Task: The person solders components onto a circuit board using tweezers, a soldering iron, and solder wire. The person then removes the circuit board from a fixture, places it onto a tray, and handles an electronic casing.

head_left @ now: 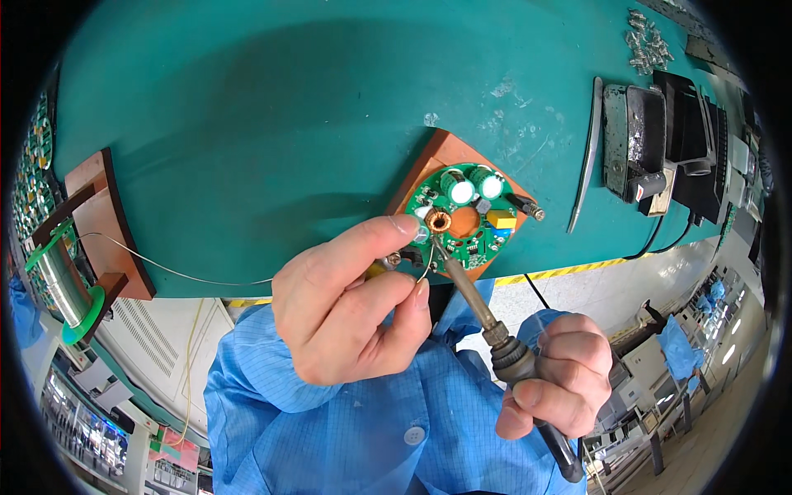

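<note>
Head view, board: a round green circuit board (483, 255) sits on a flat, squarish brown block (442, 147), near the person's side of the worktop (272, 91), which is smooth, dull green and scuffed in places.
Board parts: two upright cylindrical capacitors (456, 188) with bright tops; a copper-wound ring coil (439, 220); a boxy yellow component (501, 219).
Left hand: the left hand (351, 301) is bare, its thumb and a finger pinching thin, silvery solder wire (427, 268); the index finger points to the board beside the coil, though whether it touches is unclear.
Right hand: the right hand (569, 379) has its fingers curled around the dark handle of a soldering iron (468, 289); the slim metal tip reaches the board just below the coil, close to the wire's end.
Left side: a metallic spool (66, 285) with green flanges rests in a brown stand (132, 231); wire curves from it towards the left hand.
Right side: a long, narrow metal strip (587, 153), a dark, worn soldering-iron stand (635, 124) and a heap of small shiny metal parts (648, 43).
Clothing: a blue, finely checked smock (330, 437).
</note>
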The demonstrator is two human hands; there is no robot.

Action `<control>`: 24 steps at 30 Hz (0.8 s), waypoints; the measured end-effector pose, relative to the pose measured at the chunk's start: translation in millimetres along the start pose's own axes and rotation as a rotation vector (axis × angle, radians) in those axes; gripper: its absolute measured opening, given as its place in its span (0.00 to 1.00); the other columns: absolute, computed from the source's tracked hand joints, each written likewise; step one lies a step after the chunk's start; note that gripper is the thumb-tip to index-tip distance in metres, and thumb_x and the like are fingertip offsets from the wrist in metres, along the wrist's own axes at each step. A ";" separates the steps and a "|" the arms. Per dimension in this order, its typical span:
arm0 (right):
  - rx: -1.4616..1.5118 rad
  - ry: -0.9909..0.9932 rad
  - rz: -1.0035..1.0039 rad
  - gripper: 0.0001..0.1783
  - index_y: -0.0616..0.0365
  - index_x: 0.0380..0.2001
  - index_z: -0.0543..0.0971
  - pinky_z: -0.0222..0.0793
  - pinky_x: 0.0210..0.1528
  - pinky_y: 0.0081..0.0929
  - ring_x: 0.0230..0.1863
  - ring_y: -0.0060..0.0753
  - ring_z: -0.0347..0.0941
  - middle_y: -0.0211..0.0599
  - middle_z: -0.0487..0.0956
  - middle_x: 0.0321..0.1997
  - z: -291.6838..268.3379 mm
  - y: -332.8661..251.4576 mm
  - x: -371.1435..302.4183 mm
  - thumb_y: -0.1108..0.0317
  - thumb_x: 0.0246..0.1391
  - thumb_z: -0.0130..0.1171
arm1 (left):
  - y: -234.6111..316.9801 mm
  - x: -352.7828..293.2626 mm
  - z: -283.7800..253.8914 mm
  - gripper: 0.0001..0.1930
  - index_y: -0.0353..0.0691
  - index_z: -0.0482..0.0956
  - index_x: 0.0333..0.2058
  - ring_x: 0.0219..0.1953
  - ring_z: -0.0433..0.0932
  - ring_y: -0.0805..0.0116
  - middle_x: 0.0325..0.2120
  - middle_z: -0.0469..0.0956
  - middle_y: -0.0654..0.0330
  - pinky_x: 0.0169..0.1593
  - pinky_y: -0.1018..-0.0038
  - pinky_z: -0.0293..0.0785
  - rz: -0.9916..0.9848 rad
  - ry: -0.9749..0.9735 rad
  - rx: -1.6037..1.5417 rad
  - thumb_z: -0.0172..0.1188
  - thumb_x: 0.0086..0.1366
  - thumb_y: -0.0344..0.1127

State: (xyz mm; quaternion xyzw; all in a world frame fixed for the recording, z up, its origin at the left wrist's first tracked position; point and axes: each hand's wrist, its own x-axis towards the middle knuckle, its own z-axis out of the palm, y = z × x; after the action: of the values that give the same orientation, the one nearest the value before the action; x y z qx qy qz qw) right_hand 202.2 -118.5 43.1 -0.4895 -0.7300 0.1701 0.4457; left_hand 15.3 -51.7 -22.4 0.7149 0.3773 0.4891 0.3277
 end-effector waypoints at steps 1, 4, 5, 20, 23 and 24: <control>-0.001 -0.017 0.004 0.15 0.56 0.34 0.79 0.61 0.20 0.23 0.21 0.27 0.61 0.24 0.68 0.15 -0.7 -0.2 0.3 0.55 0.56 0.62 | 0.2 0.4 -0.9 0.07 0.30 0.76 0.27 0.24 0.74 0.70 0.42 0.74 0.37 0.21 0.82 0.63 0.000 0.001 0.001 0.65 0.51 0.23; 0.001 0.009 -0.004 0.14 0.56 0.33 0.79 0.61 0.20 0.23 0.21 0.27 0.61 0.24 0.68 0.15 0.3 0.4 -2.4 0.56 0.56 0.62 | -0.3 0.8 -2.1 0.07 0.30 0.76 0.27 0.22 0.72 0.73 0.43 0.74 0.37 0.20 0.82 0.61 -0.002 -0.032 0.014 0.65 0.51 0.23; 0.001 0.009 -0.005 0.14 0.56 0.33 0.79 0.61 0.20 0.23 0.21 0.27 0.61 0.24 0.68 0.15 1.2 0.3 -2.8 0.56 0.56 0.62 | -2.4 0.1 -0.2 0.07 0.30 0.76 0.27 0.21 0.70 0.74 0.43 0.75 0.37 0.20 0.82 0.61 0.018 -0.009 0.006 0.65 0.51 0.23; 0.003 0.031 -0.094 0.25 0.56 0.30 0.72 0.56 0.16 0.25 0.20 0.28 0.58 0.26 0.61 0.16 0.8 8.1 -8.1 0.41 0.57 0.57 | -2.5 2.3 0.7 0.07 0.30 0.76 0.26 0.19 0.69 0.76 0.42 0.75 0.37 0.18 0.83 0.59 0.029 0.013 0.011 0.66 0.49 0.23; 0.002 0.057 -0.087 0.26 0.56 0.29 0.72 0.56 0.16 0.25 0.20 0.29 0.58 0.26 0.61 0.16 3.1 8.3 -8.0 0.41 0.57 0.58 | 1.8 5.7 3.6 0.08 0.32 0.77 0.24 0.20 0.73 0.72 0.38 0.78 0.42 0.18 0.82 0.63 -0.007 0.054 0.036 0.65 0.41 0.21; 0.008 0.038 -0.081 0.26 0.56 0.29 0.72 0.57 0.16 0.26 0.20 0.29 0.58 0.26 0.61 0.16 2.0 8.6 -7.1 0.41 0.57 0.58 | 3.1 6.8 4.7 0.11 0.35 0.77 0.21 0.20 0.77 0.69 0.34 0.82 0.47 0.18 0.81 0.67 -0.043 0.102 0.054 0.64 0.33 0.20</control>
State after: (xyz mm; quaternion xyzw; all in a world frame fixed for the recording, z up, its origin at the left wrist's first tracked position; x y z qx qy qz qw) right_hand 206.3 -120.3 32.7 -0.4608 -0.7399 0.1454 0.4680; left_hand 22.1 -47.8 -18.2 0.6894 0.4219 0.5072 0.2991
